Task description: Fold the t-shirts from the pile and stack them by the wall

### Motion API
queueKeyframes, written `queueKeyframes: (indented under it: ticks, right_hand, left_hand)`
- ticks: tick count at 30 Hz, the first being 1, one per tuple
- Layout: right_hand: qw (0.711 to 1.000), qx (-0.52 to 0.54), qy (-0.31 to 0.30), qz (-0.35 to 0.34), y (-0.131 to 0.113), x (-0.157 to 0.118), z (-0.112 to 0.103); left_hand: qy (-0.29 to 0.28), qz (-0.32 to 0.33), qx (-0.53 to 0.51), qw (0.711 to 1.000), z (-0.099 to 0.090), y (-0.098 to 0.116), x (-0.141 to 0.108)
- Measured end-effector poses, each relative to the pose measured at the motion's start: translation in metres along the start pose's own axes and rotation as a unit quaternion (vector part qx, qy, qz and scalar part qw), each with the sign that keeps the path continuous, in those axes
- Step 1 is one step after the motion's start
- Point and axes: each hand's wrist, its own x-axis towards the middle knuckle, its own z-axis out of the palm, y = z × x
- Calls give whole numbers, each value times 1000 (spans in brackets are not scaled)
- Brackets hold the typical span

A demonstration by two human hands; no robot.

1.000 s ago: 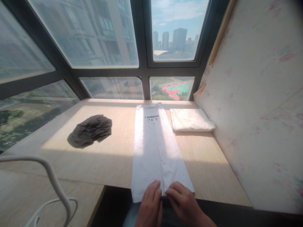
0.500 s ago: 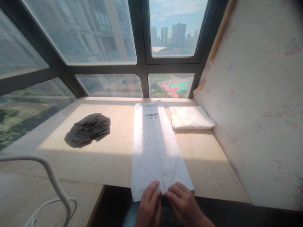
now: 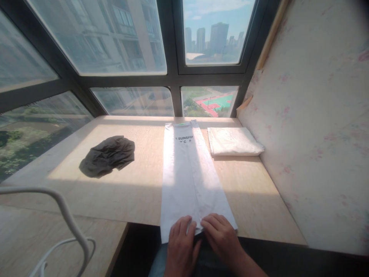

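Note:
A white T-shirt (image 3: 184, 184), folded into a long strip with dark lettering near its collar, lies lengthwise over the wooden surface. Its near hem reaches the front edge. My left hand (image 3: 181, 242) rests on the hem's left part, fingers laid over the cloth and thumb apart below the edge. Close beside it, my right hand (image 3: 221, 236) has its fingers bent over the hem and seems to pinch it; its thumb is mostly hidden. The hands are a small gap apart.
A crumpled dark cloth (image 3: 108, 157) lies to the left. On the right sits a folded white cloth (image 3: 235, 141) near the papered wall (image 3: 317, 134). A white curved tube (image 3: 65, 209) crosses the lower left. Windows rise behind the wooden surface (image 3: 138, 200).
My left hand's fingers have moved slightly forward onto the cloth and its thumb has come away from them. The right hand has shifted slightly forward too. The T-shirt stays put.

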Motion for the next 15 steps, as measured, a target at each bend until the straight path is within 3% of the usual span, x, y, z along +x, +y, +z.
queueKeyframes:
  ticks: [8, 15]
  right_hand:
    - [999, -16, -41, 21, 6, 14, -9]
    - [989, -27, -144, 8, 20, 12, -34]
  left_hand:
    - [-63, -11, -36, 997, -14, -7, 21]
    - [-43, 42, -7, 998, -36, -34, 14]
